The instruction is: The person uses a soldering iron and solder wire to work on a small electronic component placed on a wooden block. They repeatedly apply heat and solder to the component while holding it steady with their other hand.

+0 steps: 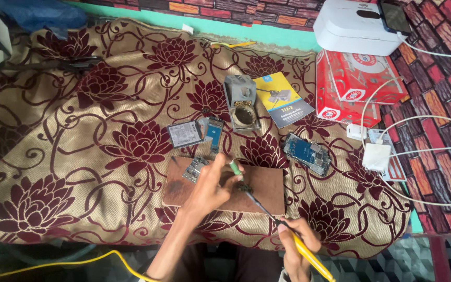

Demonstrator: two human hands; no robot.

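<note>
My left hand [212, 189] rests on a brown wooden board [267, 183] and pinches a small green-handled tool [235, 168]. My right hand [297, 241] grips a soldering iron with a yellow handle [309, 256]; its dark shaft runs up-left and its tip [244, 188] meets the board just beside my left fingers. A small grey circuit board [194, 168] lies on the wooden board at its upper left, next to my left hand.
A flowered gold and maroon cloth [79, 130] covers the surface. On it lie a grey soldering stand [241, 102], a yellow and blue booklet [283, 99], a phone battery [185, 133], an opened phone [307, 153], red boxes [356, 83], a white device [351, 26] and white chargers with cables [377, 156].
</note>
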